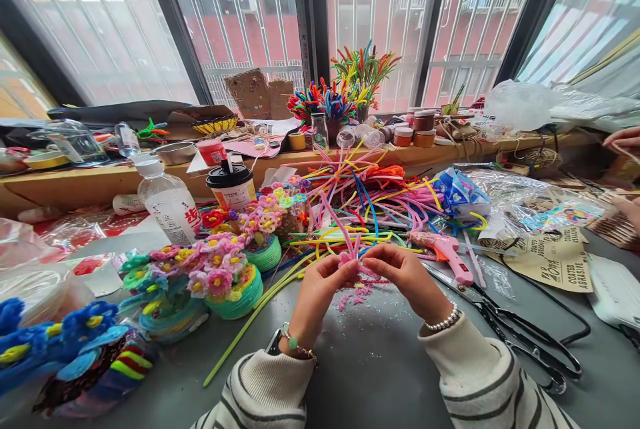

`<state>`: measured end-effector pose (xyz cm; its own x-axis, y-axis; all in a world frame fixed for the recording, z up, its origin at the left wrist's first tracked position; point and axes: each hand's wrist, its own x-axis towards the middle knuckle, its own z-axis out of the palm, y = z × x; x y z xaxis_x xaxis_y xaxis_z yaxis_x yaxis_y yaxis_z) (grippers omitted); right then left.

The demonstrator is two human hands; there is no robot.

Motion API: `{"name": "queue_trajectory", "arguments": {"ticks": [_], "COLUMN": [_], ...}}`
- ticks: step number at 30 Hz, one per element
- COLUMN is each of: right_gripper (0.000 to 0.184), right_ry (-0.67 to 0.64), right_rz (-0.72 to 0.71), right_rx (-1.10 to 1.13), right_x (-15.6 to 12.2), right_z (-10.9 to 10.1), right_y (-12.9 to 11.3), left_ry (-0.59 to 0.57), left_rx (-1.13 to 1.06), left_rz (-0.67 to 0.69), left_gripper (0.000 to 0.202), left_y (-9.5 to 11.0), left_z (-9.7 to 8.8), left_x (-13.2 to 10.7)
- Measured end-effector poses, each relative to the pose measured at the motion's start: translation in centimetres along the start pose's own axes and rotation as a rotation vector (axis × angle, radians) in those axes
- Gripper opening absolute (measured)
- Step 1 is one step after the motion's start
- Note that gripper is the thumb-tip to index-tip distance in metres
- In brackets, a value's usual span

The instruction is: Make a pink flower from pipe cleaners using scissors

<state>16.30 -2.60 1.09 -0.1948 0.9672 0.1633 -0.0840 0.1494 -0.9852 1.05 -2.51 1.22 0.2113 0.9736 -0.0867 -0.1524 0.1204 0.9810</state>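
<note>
Pink pipe cleaners (338, 223) rise from between my hands, bent together low down at my fingertips. My left hand (323, 290) pinches them from the left, thumb against fingers. From the other side my right hand (409, 281) is closed in a pinch at the same pink bundle; the exact grip is partly hidden by the fingers. Beneath them, pink fuzz scraps (356, 295) lie on the grey table (370, 375). Just behind spreads a heap of loose coloured pipe cleaners (400, 199).
On the right lie a pink glue gun (449, 254) and large black scissors (525, 332). Pipe-cleaner flowers (217, 269) in pots, a plastic bottle (167, 205) and a lidded cup (231, 187) stand left. Another person's hand (625, 139) shows at the far right.
</note>
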Motion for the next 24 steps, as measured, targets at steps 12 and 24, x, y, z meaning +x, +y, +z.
{"name": "queue_trajectory", "arguments": {"ticks": [12, 24], "right_gripper": [0.018, 0.023], "right_ry": [0.14, 0.132], "right_rz": [0.001, 0.058], "right_rx": [-0.052, -0.006], "right_x": [0.4, 0.2], "right_z": [-0.6, -0.6], "right_y": [0.3, 0.4], "left_ry": [-0.079, -0.25], "left_rx": [0.001, 0.082], "left_rz": [-0.03, -0.092], "left_gripper": [0.02, 0.023], "left_y": [0.2, 0.4], "left_z": [0.2, 0.5], "left_x": [-0.1, -0.4]}}
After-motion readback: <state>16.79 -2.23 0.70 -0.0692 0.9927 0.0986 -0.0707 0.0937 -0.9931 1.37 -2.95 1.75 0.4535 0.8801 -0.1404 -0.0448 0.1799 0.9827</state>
